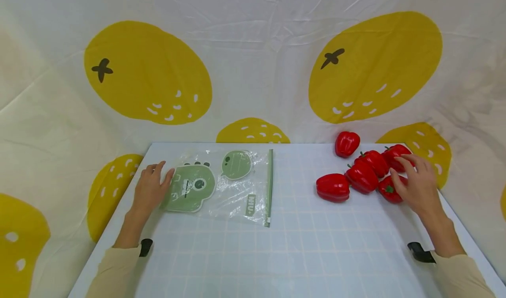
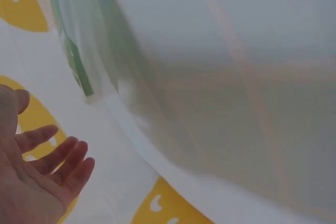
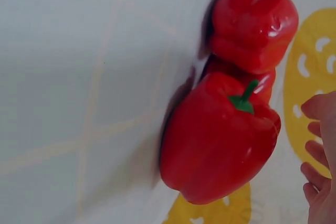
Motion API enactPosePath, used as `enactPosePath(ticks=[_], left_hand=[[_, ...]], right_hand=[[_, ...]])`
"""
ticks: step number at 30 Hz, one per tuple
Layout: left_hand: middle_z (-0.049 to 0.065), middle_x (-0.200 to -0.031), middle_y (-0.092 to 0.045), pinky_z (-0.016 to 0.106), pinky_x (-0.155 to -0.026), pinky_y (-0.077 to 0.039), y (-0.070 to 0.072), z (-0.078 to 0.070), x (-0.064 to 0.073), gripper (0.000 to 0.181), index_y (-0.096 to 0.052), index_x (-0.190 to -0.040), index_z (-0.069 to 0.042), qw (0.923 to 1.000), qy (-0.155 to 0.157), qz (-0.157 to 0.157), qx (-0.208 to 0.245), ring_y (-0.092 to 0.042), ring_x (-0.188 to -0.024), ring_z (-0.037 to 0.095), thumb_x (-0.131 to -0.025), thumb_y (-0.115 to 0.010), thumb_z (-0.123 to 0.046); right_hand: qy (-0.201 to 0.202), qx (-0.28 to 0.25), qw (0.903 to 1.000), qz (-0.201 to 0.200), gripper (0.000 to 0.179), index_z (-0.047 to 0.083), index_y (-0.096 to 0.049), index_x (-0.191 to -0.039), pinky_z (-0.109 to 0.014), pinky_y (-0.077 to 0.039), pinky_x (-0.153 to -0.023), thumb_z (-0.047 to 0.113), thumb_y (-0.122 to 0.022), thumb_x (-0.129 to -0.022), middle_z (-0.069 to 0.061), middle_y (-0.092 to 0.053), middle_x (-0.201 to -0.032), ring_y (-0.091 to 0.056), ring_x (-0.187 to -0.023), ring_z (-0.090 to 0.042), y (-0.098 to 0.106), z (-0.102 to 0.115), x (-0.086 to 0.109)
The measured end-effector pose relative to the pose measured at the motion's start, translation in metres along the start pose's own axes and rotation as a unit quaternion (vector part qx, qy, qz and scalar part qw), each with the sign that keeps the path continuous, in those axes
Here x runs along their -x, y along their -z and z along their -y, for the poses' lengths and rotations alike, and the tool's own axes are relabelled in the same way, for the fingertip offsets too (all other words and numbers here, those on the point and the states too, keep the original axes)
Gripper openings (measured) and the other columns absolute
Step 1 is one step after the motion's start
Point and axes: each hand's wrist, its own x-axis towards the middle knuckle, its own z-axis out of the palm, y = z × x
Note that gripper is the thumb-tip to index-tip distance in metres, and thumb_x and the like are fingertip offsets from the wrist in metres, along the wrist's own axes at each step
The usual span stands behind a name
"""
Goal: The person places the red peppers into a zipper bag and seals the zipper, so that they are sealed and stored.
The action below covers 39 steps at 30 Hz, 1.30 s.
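A clear zip bag (image 1: 233, 201) with green dinosaur prints lies flat on the left of the table, its green slider edge (image 1: 270, 184) facing right. At its left edge is my left hand (image 1: 149, 192), fingers loosely spread and holding nothing; whether a fingertip touches the plastic I cannot tell. Several red bell peppers (image 1: 333, 188) with green stems are grouped on the right. My right hand (image 1: 421, 188) hovers by the rightmost ones, thumb and fingers apart. In the right wrist view that hand (image 3: 321, 153) is beside a bell pepper (image 3: 220, 140), with nothing in its grasp.
The white table (image 1: 253, 263) has a pale grid. Behind it and at the sides hangs a white cloth (image 1: 261, 78) with large yellow fruit prints. One bell pepper (image 1: 347, 144) sits apart at the back edge. Dark straps (image 1: 421, 252) are on both wrists.
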Motion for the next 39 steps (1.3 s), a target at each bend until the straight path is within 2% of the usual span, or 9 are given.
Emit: enactPosePath(ticks=[5, 13, 22, 29, 36, 39], left_hand=[[0.039, -0.135, -0.048, 0.069, -0.103, -0.042, -0.001, -0.01, 0.001, 0.054, -0.048, -0.143, 0.01, 0.9998, 0.005, 0.014, 0.01, -0.047, -0.121, 0.055, -0.108, -0.051, -0.032], [0.038, -0.133, -0.05, 0.067, -0.103, -0.044, -0.006, -0.022, 0.005, 0.053, -0.049, -0.143, 0.01, 0.999, -0.002, 0.01, 0.043, -0.049, -0.121, 0.054, -0.107, -0.053, -0.028], [0.035, -0.135, -0.05, 0.066, -0.104, -0.043, -0.015, -0.038, 0.007, 0.053, -0.048, -0.146, 0.007, 0.9961, 0.007, 0.038, 0.079, -0.049, -0.124, 0.052, -0.108, -0.052, -0.03], [0.033, -0.136, -0.05, 0.065, -0.105, -0.043, -0.021, -0.057, 0.006, 0.053, -0.049, -0.146, 0.006, 0.9935, 0.005, 0.045, 0.104, -0.048, -0.127, 0.05, -0.108, -0.054, -0.031], [0.03, -0.127, -0.055, 0.061, -0.098, -0.048, -0.03, -0.073, 0.003, 0.05, -0.052, -0.143, 0.006, 0.991, -0.009, 0.04, 0.127, -0.055, -0.117, 0.046, -0.106, -0.058, -0.027], [0.029, -0.128, -0.055, 0.058, -0.096, -0.05, -0.034, -0.079, 0.002, 0.05, -0.052, -0.143, 0.005, 0.9896, -0.013, 0.046, 0.136, -0.058, -0.113, 0.044, -0.106, -0.058, -0.027]], right_hand=[[-0.001, -0.014, 0.9999, 0.005, 0.055, -0.006, -0.057, -0.132, -0.071, -0.033, -0.111, -0.003, -0.078, -0.081, -0.029, -0.048, -0.137, -0.041, -0.132, -0.05, -0.001, 0.008, 0.001], [0.009, -0.037, 0.9993, -0.002, 0.057, -0.007, -0.059, -0.131, -0.069, -0.033, -0.113, -0.005, -0.082, -0.078, -0.029, -0.05, -0.137, -0.043, -0.129, -0.05, -0.008, 0.017, 0.001], [-0.011, -0.065, 0.9978, 0.012, 0.055, -0.007, -0.058, -0.132, -0.076, -0.043, -0.094, -0.004, -0.08, -0.081, -0.028, -0.049, -0.138, -0.043, -0.129, -0.049, -0.01, 0.032, 0.002], [-0.019, -0.086, 0.9958, 0.023, 0.054, -0.005, -0.057, -0.135, -0.077, -0.042, -0.095, -0.002, -0.078, -0.085, -0.029, -0.049, -0.139, -0.041, -0.131, -0.049, -0.012, 0.041, 0.002], [-0.027, -0.1, 0.994, 0.037, 0.061, -0.002, -0.057, -0.138, -0.077, -0.048, -0.083, -0.002, -0.081, -0.081, -0.027, -0.049, -0.141, -0.042, -0.132, -0.048, -0.015, 0.054, 0.001], [-0.034, -0.108, 0.9926, 0.045, 0.063, -0.001, -0.056, -0.139, -0.076, -0.049, -0.083, -0.002, -0.081, -0.081, -0.026, -0.049, -0.142, -0.043, -0.131, -0.047, -0.017, 0.06, 0.0]])
